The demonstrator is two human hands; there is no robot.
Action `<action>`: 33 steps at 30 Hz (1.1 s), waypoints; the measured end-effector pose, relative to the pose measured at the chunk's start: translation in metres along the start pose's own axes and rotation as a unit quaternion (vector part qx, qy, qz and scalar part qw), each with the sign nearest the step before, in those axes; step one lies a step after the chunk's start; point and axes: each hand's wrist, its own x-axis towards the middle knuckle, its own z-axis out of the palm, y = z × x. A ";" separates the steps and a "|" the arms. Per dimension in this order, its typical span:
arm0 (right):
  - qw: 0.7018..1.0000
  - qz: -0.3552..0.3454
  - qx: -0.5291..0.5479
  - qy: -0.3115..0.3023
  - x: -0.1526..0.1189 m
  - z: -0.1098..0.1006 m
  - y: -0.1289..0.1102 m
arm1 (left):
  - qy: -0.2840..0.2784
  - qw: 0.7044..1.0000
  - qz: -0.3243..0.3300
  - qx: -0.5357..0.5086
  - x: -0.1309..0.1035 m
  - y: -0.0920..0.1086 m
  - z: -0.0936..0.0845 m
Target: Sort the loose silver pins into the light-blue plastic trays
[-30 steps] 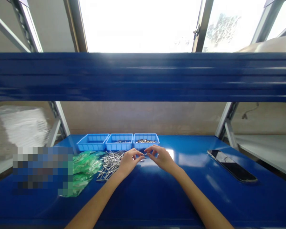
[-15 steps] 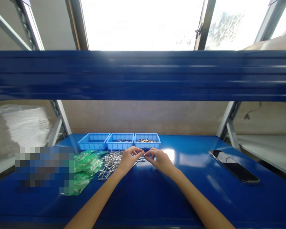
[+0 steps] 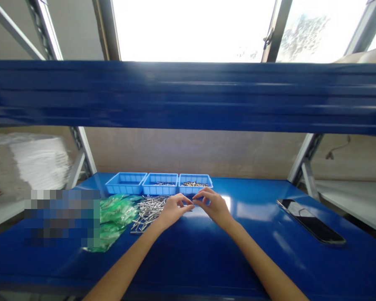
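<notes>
My left hand [image 3: 171,211] is closed in a pinch at the right side of a pile of slim silvery metal pins [image 3: 148,210], which look like rivets. My right hand [image 3: 217,209] pinches too, its fingertips almost meeting those of the left. Whatever lies between the fingertips is too small to make out. Behind the hands stands a blue bin [image 3: 196,190] with darker, brassy pins in it. Beside it is a middle blue bin [image 3: 159,190] holding a few thin pins.
A third blue bin [image 3: 125,189] stands at the left end of the row. Green plastic bags [image 3: 115,213] lie left of the pile, next to a blurred-out patch. A phone [image 3: 311,221] rests on the right of the blue tabletop [image 3: 188,263]. A blue beam [image 3: 188,96] crosses above.
The whole view has shifted slightly. Both hands remain close together in front of the bins, with the right fingers a little more raised and curved.
</notes>
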 end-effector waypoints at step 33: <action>0.982 0.043 -0.098 -0.154 -0.008 0.008 0.008 | 0.228 0.949 -0.128 -0.174 0.021 -0.045 -0.049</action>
